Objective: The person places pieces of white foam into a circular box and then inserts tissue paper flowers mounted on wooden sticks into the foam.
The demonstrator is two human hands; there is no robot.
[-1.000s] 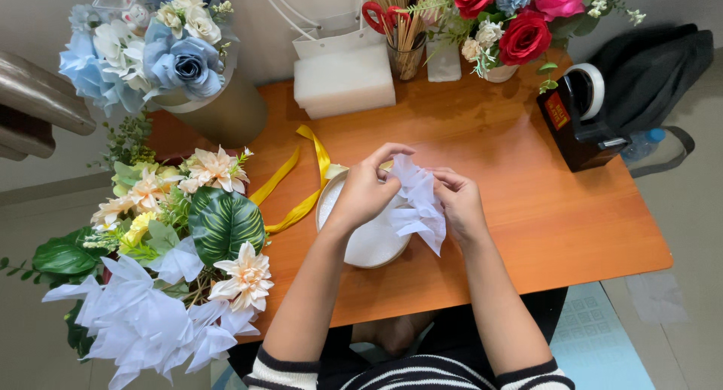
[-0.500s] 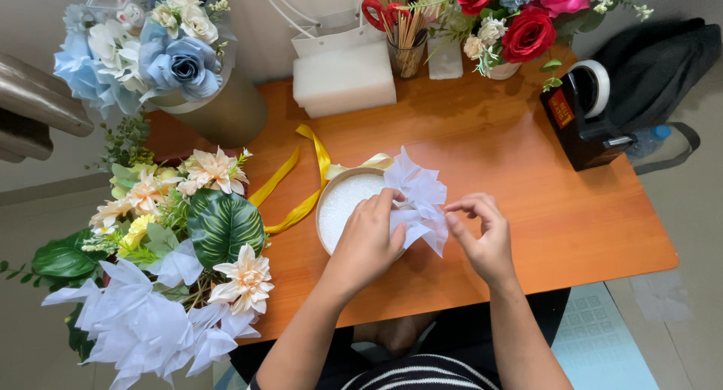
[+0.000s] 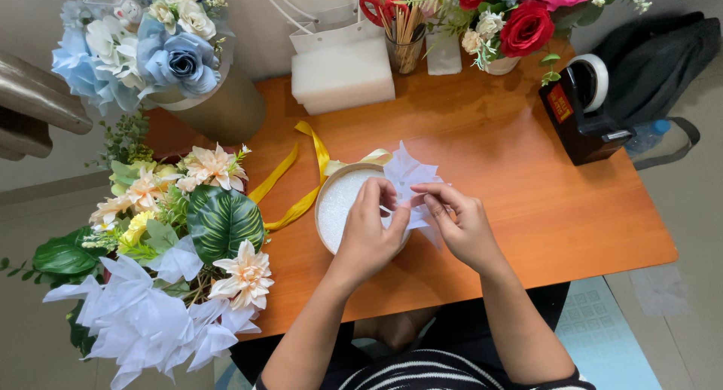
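Both my hands pinch a folded piece of white tissue paper with pointed tips, held over the right rim of a round box filled with white foam. My left hand grips the paper's left side from above the box. My right hand holds the paper's lower right edge with thumb and fingers. A yellow ribbon trails from the box to the left across the orange wooden table.
A flower arrangement with cream blooms, green leaves and white paper fills the left. A blue-and-white bouquet in a gold tube stands back left. White foam blocks, a cup with scissors, red roses and a black tape dispenser line the back.
My hands shifted slightly toward me and back, re-gripping the white paper. It now stands more upright over the box's right rim, with the foam more exposed.
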